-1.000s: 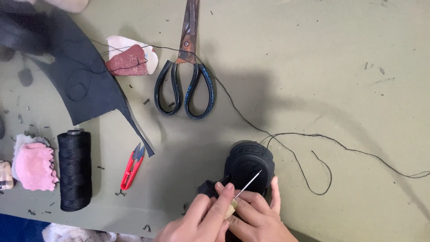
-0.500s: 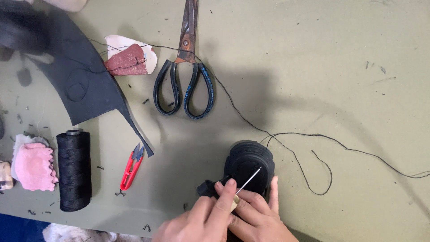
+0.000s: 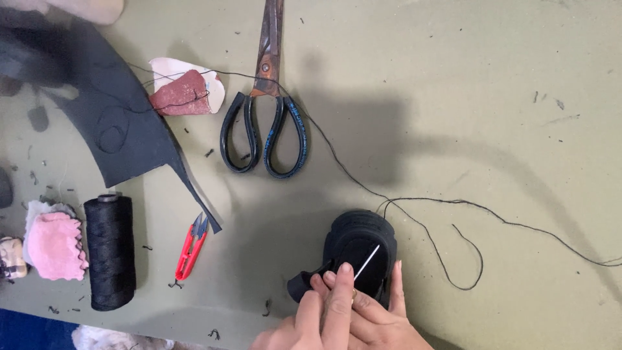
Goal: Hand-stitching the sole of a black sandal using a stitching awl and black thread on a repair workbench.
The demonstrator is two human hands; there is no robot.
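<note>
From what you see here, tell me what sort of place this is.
Probably a hand-sewing or shoemaking workbench: large scissors, a spool of black thread, red thread snips, and hands stitching a small black piece with a needle.

This looks like a small craft or shoemaking workshop. A bench with an olive-green top fills the frame, littered with dark thread snippets. At top centre lie large rusty-bladed scissors with black loop handles; in the upper left is a curved cut sheet of dark grey material. At lower left stands a fat spool of black thread, with small red thread snips just beside it and a pink pinked-edge fabric scrap at the left edge. A long black thread trails across the bench.
</note>
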